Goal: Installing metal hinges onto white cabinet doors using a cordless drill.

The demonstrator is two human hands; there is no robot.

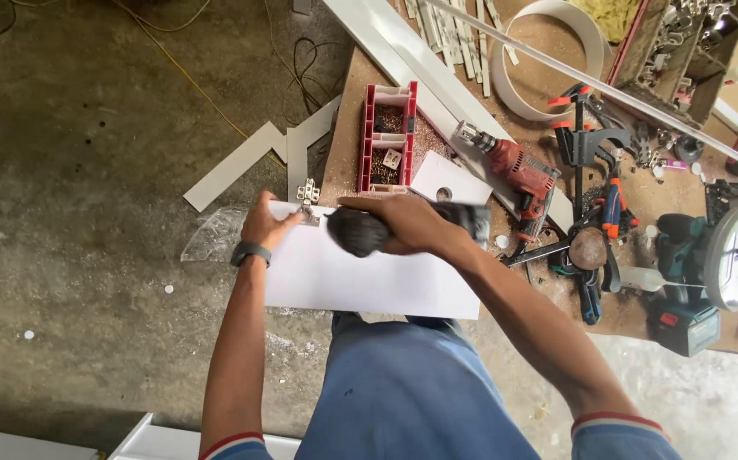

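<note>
while left hand (268,225) fingers pinch a hinge (307,192), right hand (403,223) fingers grip a drill (360,232).

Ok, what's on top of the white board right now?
On the flat white rectangular board: a small metal hinge at its far-left corner under the left hand, and a blurred dark power tool in the right hand. Its tip is hidden.

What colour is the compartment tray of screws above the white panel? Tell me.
Red, with pale dividers; the screw tray shows in the head view, on the workbench.

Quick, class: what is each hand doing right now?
Left hand: fingers pinching the metal hinge at the white board.
Right hand: closed around a dark power tool.
</note>
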